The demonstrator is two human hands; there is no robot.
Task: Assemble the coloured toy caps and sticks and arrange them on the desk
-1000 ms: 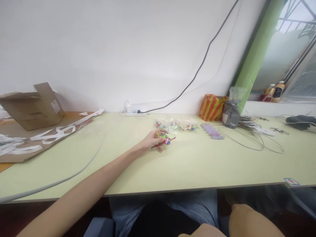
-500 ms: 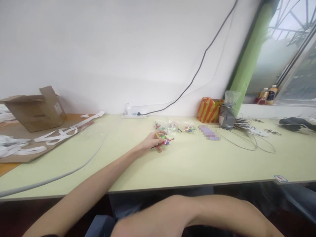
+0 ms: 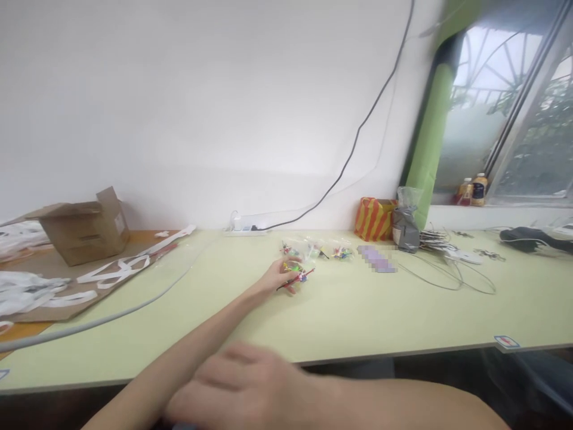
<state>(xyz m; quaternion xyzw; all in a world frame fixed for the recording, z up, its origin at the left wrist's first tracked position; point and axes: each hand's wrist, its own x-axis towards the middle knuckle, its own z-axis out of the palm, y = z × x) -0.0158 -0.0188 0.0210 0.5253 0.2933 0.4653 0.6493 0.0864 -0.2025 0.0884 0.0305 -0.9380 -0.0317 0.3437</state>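
Observation:
My left hand (image 3: 276,276) reaches across the table with its fingers wrapped round a clear plastic bag of small coloured parts (image 3: 298,276). Red, green, blue and white pieces show in it, and a thin dark stick pokes out to the left. Just behind lie three similar bags: a left bag (image 3: 289,248), a middle bag (image 3: 316,248) and a right bag (image 3: 341,252). Close to the camera, my right hand (image 3: 233,385) crosses over my left forearm. It is smeared by motion, and its fingers cannot be made out clearly.
A cardboard box (image 3: 87,236) and white straps (image 3: 114,269) are at the left. Against the wall lies a power strip (image 3: 244,231). Rightward are a pixelated purple item (image 3: 378,259), a striped bag (image 3: 373,219), a grey bag (image 3: 406,230) and loose cables (image 3: 447,280). A thick cable (image 3: 134,310) crosses the left.
My right hand has swung up and left over my left forearm. My left hand keeps its hold on the bag. The whole scene sits lower in view as the camera has tilted up.

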